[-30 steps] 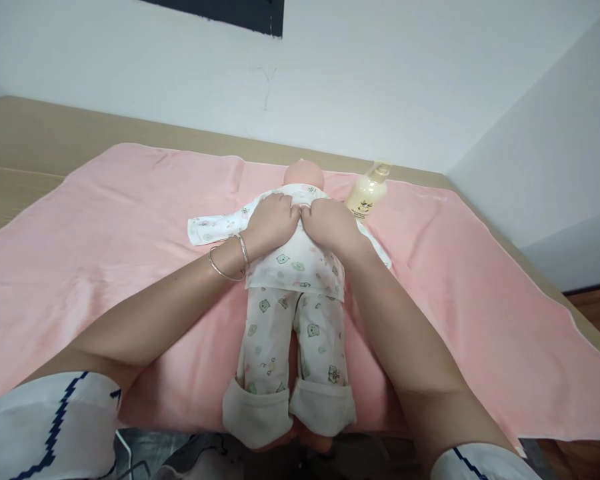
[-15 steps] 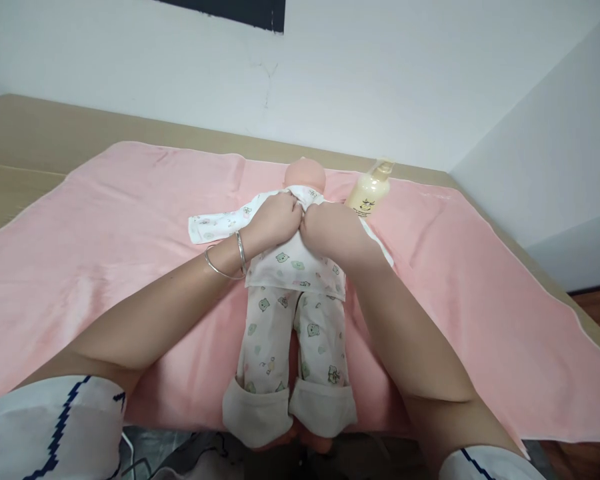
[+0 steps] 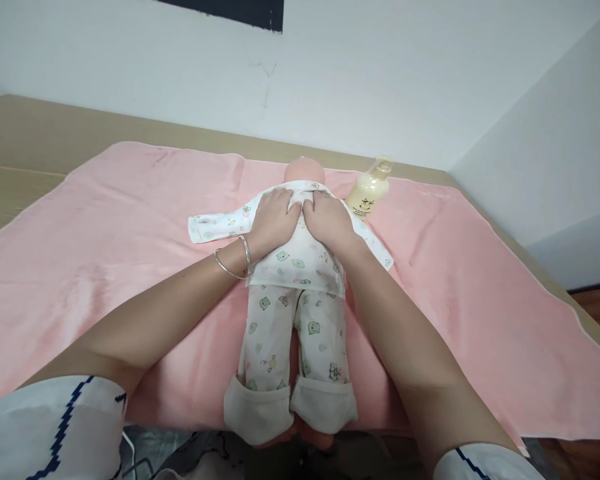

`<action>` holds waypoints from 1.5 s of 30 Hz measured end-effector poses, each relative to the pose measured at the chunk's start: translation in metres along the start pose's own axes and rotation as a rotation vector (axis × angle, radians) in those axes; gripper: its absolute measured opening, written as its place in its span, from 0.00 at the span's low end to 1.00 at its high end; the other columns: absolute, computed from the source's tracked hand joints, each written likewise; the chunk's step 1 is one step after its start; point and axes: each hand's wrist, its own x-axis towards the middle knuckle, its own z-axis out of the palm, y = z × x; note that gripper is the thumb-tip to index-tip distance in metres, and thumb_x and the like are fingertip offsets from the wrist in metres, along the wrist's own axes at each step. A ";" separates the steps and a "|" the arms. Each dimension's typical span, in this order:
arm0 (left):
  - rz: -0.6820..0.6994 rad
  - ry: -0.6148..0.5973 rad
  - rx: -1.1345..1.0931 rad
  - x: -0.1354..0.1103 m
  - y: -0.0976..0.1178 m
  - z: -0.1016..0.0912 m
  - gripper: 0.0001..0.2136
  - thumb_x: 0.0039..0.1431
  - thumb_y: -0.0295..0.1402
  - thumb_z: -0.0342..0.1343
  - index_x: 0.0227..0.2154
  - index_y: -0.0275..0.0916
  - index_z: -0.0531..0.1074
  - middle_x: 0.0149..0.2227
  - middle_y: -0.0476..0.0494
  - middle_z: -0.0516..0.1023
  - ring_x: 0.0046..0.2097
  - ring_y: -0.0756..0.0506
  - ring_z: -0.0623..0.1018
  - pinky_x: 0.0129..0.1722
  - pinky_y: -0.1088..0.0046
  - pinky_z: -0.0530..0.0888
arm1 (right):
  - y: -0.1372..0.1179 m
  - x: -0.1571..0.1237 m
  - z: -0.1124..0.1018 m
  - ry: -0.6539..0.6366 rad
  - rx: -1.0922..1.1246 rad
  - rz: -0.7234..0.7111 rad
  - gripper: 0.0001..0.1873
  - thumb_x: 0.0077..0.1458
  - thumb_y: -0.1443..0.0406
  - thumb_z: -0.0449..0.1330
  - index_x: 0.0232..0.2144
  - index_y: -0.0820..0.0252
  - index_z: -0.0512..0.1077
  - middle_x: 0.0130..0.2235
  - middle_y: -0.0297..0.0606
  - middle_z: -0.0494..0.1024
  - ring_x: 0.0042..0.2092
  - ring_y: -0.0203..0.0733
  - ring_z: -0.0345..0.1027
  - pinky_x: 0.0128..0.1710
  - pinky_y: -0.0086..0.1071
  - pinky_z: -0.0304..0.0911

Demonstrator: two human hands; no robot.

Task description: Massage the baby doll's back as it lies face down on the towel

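A baby doll (image 3: 304, 171) lies with its head toward the wall and its feet at the near edge. It wears a white printed top (image 3: 295, 263) and matching trousers (image 3: 270, 327) with turned-up cuffs. My left hand (image 3: 275, 217) rests flat on the left side of the upper part of the top, fingers stretched out. On the right side, my right hand (image 3: 327, 220) lies flat too, its thumb close to the left one. Both hands are open and touch the cloth. The doll's face is not visible; its arms are hidden in the spread sleeves.
A pink blanket (image 3: 145, 267) lies under the doll on a tan surface (image 3: 55, 123). A pump bottle of pale yellow liquid (image 3: 367, 193) leans to the right of the doll's head. The white wall (image 3: 355, 80) rises behind.
My hands were curled, with fingers bent together at the middle of the top. Now both have opened and lie flat on it, slightly farther apart.
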 end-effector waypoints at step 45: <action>-0.017 -0.255 0.234 -0.014 0.038 -0.037 0.17 0.68 0.28 0.39 0.43 0.31 0.75 0.48 0.30 0.80 0.48 0.37 0.79 0.49 0.59 0.76 | 0.013 -0.004 0.001 -0.032 0.051 -0.134 0.30 0.73 0.60 0.39 0.63 0.76 0.66 0.68 0.60 0.64 0.68 0.60 0.59 0.70 0.51 0.55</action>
